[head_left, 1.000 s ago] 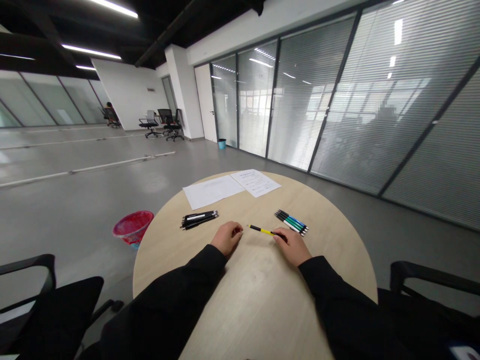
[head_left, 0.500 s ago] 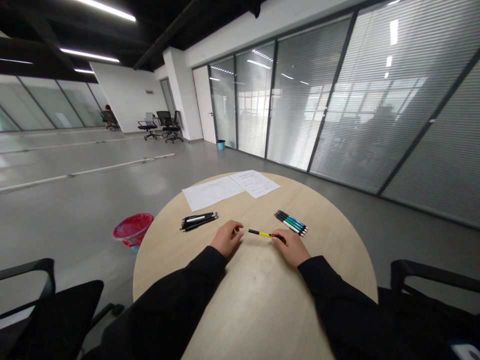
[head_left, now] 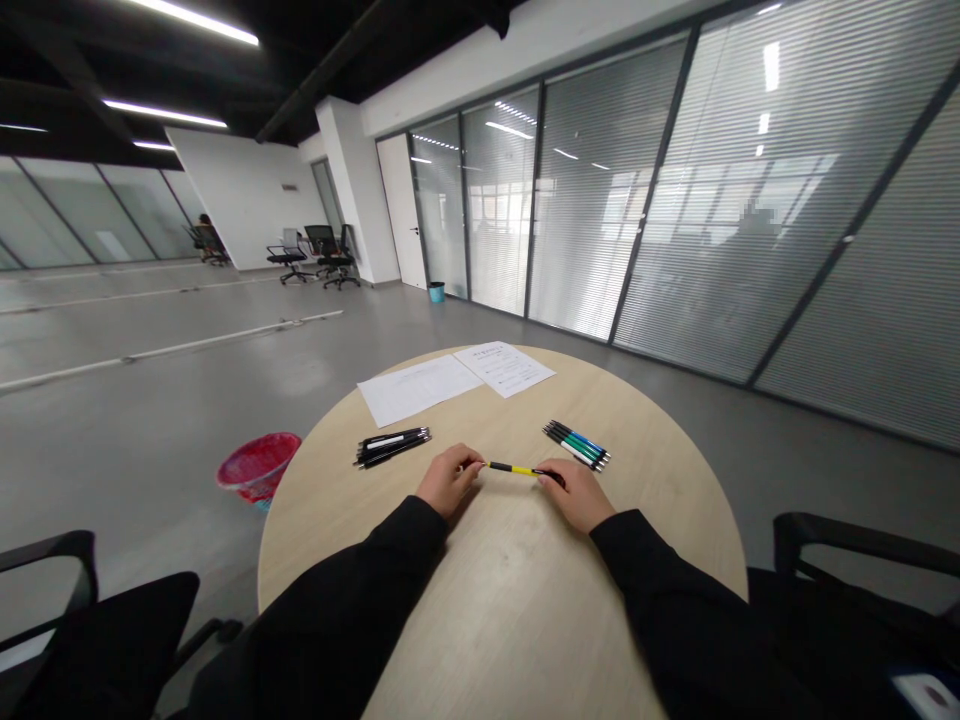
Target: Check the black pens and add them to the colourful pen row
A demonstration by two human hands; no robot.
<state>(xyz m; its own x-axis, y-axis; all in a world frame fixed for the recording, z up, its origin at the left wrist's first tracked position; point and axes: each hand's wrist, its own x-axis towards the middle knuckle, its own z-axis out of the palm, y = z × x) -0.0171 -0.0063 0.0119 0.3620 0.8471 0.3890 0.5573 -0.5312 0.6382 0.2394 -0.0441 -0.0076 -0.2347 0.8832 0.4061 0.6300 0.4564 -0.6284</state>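
Head view: right hand (head_left: 577, 495) gripped the dark end of a yellow-and-black pen (head_left: 517, 469) over the round wooden table (head_left: 652, 470); left hand (head_left: 448, 480) curled at its tip, contact unclear. Black pens (head_left: 391, 447) lay left, green-and-blue pens (head_left: 576, 445) right.

**A person in a black long-sleeved top (head_left: 330, 610)**
The matt black fabric sleeves reach down to the wrists, leaving the left hand (head_left: 448, 480) and right hand (head_left: 579, 496) bare.

The black-sleeved left arm (head_left: 330, 610) and right arm (head_left: 675, 600) angle inward, with the left hand (head_left: 448, 481) and right hand (head_left: 580, 496) curled palm-down, facing each other.
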